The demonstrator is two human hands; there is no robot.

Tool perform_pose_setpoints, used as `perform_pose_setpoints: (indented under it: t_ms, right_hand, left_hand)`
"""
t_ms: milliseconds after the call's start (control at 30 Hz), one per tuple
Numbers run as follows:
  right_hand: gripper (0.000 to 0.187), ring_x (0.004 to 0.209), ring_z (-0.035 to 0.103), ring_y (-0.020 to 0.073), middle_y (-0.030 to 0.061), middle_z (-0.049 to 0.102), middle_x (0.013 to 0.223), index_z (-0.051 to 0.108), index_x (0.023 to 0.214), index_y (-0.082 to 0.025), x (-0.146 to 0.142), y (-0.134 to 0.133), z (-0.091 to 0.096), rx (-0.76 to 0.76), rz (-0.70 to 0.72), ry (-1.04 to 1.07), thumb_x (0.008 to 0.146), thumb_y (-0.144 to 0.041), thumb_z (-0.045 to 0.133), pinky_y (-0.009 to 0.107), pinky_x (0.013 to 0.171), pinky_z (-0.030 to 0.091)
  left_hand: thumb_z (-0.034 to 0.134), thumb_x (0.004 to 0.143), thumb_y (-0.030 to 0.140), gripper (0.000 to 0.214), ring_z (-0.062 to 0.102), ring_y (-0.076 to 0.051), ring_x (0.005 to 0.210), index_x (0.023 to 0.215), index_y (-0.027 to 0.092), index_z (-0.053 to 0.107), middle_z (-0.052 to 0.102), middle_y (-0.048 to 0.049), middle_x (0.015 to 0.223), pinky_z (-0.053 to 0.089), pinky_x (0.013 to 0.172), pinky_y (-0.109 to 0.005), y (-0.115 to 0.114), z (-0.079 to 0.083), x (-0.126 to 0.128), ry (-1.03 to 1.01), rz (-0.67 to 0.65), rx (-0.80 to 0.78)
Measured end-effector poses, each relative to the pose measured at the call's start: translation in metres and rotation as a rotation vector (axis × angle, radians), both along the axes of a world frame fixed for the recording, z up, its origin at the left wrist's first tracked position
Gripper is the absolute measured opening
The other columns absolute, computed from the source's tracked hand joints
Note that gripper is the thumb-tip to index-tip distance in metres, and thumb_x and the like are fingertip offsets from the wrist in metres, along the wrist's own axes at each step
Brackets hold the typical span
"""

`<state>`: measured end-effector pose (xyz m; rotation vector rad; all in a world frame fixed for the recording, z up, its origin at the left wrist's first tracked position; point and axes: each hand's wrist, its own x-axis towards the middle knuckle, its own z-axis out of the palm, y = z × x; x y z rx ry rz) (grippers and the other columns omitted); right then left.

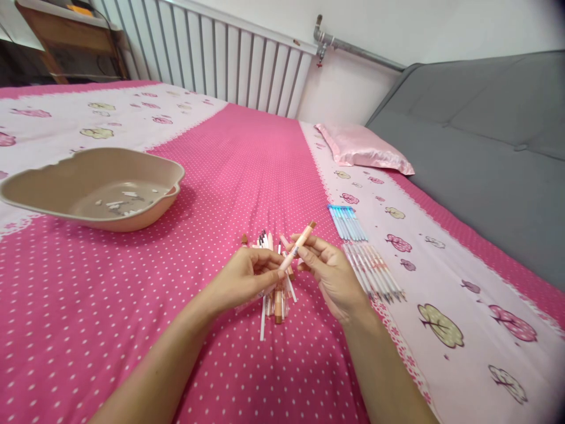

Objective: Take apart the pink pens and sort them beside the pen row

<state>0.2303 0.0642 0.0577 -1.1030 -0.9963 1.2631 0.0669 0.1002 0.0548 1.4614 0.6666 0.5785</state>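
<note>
Both hands grip a slim peach-pink pen (302, 237) with a brown end, tilted up to the right. My left hand (247, 272) pinches its lower end between thumb and fingers. Near the middle of the barrel, my right hand (330, 272) has its thumb and fingers closed on it. Beneath the hands lies a loose pile of pens (278, 306) and thin white sticks, partly hidden by my fingers. To the right of my right hand, a row of grey-white pens (373, 271) lies side by side. Just beyond it is a row of light-blue pens (347, 224).
A beige basin (150, 219) with small white pieces inside stands at left on the pink dotted bedspread (265, 159). A pink pillow (364, 148) lies against the grey headboard (477, 118). Behind are a white radiator (220, 56) and a wooden table (70, 35).
</note>
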Motion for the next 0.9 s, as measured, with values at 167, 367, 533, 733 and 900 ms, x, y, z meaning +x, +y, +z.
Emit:
perform_pose_setpoints:
  t_ms: [167,367,533,733,900]
  right_hand:
    - [0.019,0.082,0.060,0.0129,0.0029,0.067,0.094,0.067,0.094,-0.024,0.0005,-0.0002,0.0000,0.001,0.002,-0.008,0.076,-0.029,0.065,0.026,0.070,0.047]
    - [0.023,0.083,0.060,0.0143,0.0032,0.067,0.092,0.066,0.095,-0.023,-0.0005,0.0004,-0.0018,-0.004,-0.017,-0.024,0.074,-0.032,0.067,0.027,0.071,0.048]
    - [0.023,0.079,0.058,0.0119,0.0014,0.065,0.086,0.066,0.092,-0.022,-0.0011,0.0013,-0.0029,-0.009,-0.041,-0.021,0.072,-0.031,0.069,0.024,0.070,0.047]
    - [0.021,0.078,0.059,0.0131,0.0009,0.063,0.081,0.064,0.085,-0.020,-0.0017,0.0017,-0.0030,0.007,-0.067,-0.061,0.069,-0.032,0.071,0.026,0.071,0.048]
    - [0.021,0.073,0.058,0.0126,0.0003,0.061,0.077,0.062,0.080,-0.020,-0.0023,0.0017,-0.0032,0.015,-0.078,-0.081,0.067,-0.033,0.073,0.026,0.069,0.047]
  left_hand:
    - [0.061,0.077,0.032,0.025,0.065,-0.019,0.071,0.089,0.011,0.063,0.066,-0.0065,0.071,0.049,0.066,-0.030,0.0001,-0.0005,-0.0010,-0.034,-0.034,-0.024]
    - [0.060,0.079,0.033,0.025,0.065,-0.018,0.071,0.090,0.011,0.061,0.066,-0.0071,0.073,0.049,0.066,-0.030,0.0002,-0.0015,-0.0006,-0.042,-0.053,-0.037]
    - [0.062,0.077,0.034,0.027,0.064,-0.018,0.070,0.088,0.010,0.062,0.066,-0.0076,0.073,0.049,0.065,-0.029,0.0000,0.0012,-0.0004,-0.026,-0.027,-0.018]
    - [0.064,0.075,0.036,0.030,0.064,-0.017,0.069,0.088,0.010,0.062,0.067,-0.0086,0.075,0.049,0.062,-0.028,0.0001,0.0007,0.0004,-0.029,-0.030,-0.020]
    - [0.065,0.073,0.038,0.031,0.064,-0.017,0.067,0.085,0.009,0.062,0.069,-0.0105,0.078,0.048,0.060,-0.028,-0.0010,0.0024,0.0017,-0.036,-0.021,-0.039]
